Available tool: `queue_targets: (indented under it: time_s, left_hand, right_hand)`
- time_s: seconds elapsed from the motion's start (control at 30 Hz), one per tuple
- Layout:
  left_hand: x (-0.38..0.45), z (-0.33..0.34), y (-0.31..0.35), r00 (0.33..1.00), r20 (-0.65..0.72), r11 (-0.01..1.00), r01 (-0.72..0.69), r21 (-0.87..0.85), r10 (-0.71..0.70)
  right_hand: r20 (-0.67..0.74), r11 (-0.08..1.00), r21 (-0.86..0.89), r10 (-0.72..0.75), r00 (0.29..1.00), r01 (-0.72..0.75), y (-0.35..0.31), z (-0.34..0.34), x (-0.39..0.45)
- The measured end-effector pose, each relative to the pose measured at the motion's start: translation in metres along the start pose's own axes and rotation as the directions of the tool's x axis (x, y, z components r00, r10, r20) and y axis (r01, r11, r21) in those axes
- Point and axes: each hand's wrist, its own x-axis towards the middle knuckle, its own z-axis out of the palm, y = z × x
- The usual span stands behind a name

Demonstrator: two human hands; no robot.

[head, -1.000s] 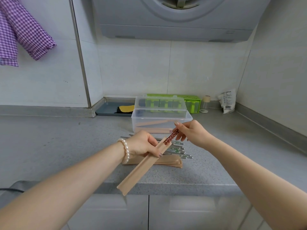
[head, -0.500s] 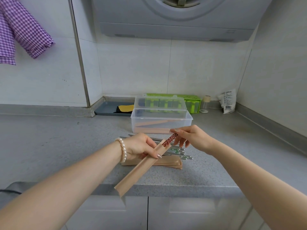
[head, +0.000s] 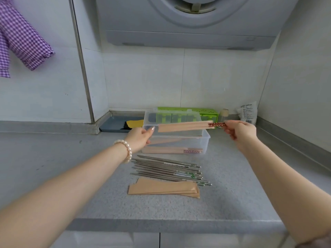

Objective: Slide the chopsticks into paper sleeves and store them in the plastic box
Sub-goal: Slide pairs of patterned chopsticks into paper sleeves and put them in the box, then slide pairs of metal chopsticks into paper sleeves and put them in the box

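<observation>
A sleeved pair of chopsticks (head: 184,126) hangs level above the clear plastic box (head: 206,142). My left hand (head: 140,138) holds the left end of its tan paper sleeve. My right hand (head: 240,130) pinches the red patterned chopstick tops (head: 216,124) that stick out on the right. Inside the box lie other sleeved pairs (head: 172,150). In front of the box, loose metal chopsticks (head: 168,170) are spread on the counter, and a small stack of empty paper sleeves (head: 163,188) lies nearer to me.
The box's clear lid (head: 172,116) stands open behind it. A green perforated container (head: 206,113), a small jar (head: 224,114) and a white packet (head: 248,112) sit by the back wall. A blue tray (head: 114,124) lies at back left. The counter edge (head: 161,224) is near me.
Both hands have carried the sleeved pair away from me, from low over the loose chopsticks and tilted, to level above the box. The view has tipped down.
</observation>
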Motion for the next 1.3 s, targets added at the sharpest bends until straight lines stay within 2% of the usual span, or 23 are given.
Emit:
queue_targets:
  time_s: [0.1, 0.2, 0.3, 0.4, 0.47, 0.53, 0.6, 0.67, 0.73, 0.8, 0.83, 0.87, 0.9, 0.97, 1.0, 1.03, 1.17, 1.3]
  left_hand:
    - [0.004, 0.008, -0.021, 0.996, 0.088, 0.999, -0.010, 0.044, 0.006]
    - [0.003, 0.022, -0.027, 0.975, 0.217, 0.988, -0.075, 0.134, 0.045]
    - [0.001, 0.030, -0.028, 0.948, 0.313, 0.980, -0.117, 0.162, 0.062]
    - [-0.002, 0.034, -0.028, 0.926, 0.370, 0.982, -0.133, 0.135, 0.075]
    - [-0.004, 0.036, -0.028, 0.914, 0.399, 0.983, -0.134, 0.122, 0.075]
    - [-0.007, 0.038, -0.028, 0.902, 0.425, 0.980, -0.147, 0.134, 0.077]
    - [-0.010, 0.040, -0.028, 0.897, 0.434, 0.976, -0.163, 0.144, 0.086]
    - [-0.014, 0.042, -0.029, 0.895, 0.437, 0.976, -0.167, 0.139, 0.091]
    - [-0.019, 0.045, -0.029, 0.895, 0.436, 0.976, -0.165, 0.139, 0.089]
    - [-0.023, 0.047, -0.031, 0.896, 0.435, 0.973, -0.171, 0.155, 0.088]
    - [-0.025, 0.047, -0.032, 0.898, 0.430, 0.972, -0.174, 0.160, 0.090]
    - [-0.026, 0.047, -0.032, 0.902, 0.423, 0.971, -0.173, 0.164, 0.089]
    - [-0.027, 0.047, -0.033, 0.904, 0.418, 0.971, -0.171, 0.165, 0.088]
    - [-0.029, 0.047, -0.034, 0.904, 0.418, 0.972, -0.170, 0.164, 0.088]
    - [-0.030, 0.047, -0.034, 0.902, 0.423, 0.971, -0.173, 0.165, 0.088]
    - [-0.031, 0.047, -0.034, 0.900, 0.427, 0.970, -0.177, 0.167, 0.091]
    - [-0.040, 0.050, -0.035, 0.901, 0.419, 0.969, -0.192, 0.158, 0.111]
    - [-0.045, 0.053, -0.036, 0.911, 0.397, 0.955, -0.207, 0.212, 0.110]
  right_hand:
    - [-0.132, 0.999, 0.022, 0.045, 0.990, -0.043, 0.013, 0.015, 0.018]
    - [-0.188, 0.996, -0.088, 0.003, 0.982, -0.020, 0.026, 0.039, 0.028]
    - [-0.131, 0.962, -0.273, -0.031, 0.991, -0.006, 0.034, 0.058, 0.031]
    - [-0.033, 0.865, -0.502, -0.022, 0.999, 0.002, 0.037, 0.071, 0.035]
    - [0.023, 0.715, -0.697, -0.045, 0.999, 0.048, 0.039, 0.076, 0.036]
    - [0.099, 0.483, -0.865, -0.104, 0.990, 0.137, 0.042, 0.079, 0.034]
    - [0.222, 0.256, -0.933, -0.150, 0.963, 0.255, 0.049, 0.080, 0.032]
    - [0.294, 0.151, -0.936, -0.152, 0.943, 0.317, 0.054, 0.079, 0.030]
    - [0.337, 0.180, -0.905, -0.248, 0.908, 0.385, 0.056, 0.075, 0.026]
    - [0.331, 0.288, -0.822, -0.460, 0.824, 0.491, 0.056, 0.069, 0.018]
    - [0.347, 0.316, -0.773, -0.516, 0.783, 0.551, 0.056, 0.066, 0.012]
    - [0.406, 0.338, -0.724, -0.496, 0.767, 0.602, 0.056, 0.062, 0.006]
    - [0.493, 0.375, -0.681, -0.400, 0.772, 0.629, 0.058, 0.060, -0.001]
    - [0.643, 0.431, -0.668, -0.077, 0.762, 0.607, 0.066, 0.057, -0.016]
    - [0.671, 0.422, -0.679, 0.028, 0.741, 0.600, 0.072, 0.056, -0.021]
    - [0.679, 0.410, -0.688, 0.072, 0.731, 0.599, 0.079, 0.054, -0.024]
    - [0.658, 0.425, -0.692, 0.037, 0.753, 0.583, 0.090, 0.048, -0.029]
    - [0.652, 0.389, -0.701, 0.011, 0.758, 0.598, 0.090, 0.045, -0.034]
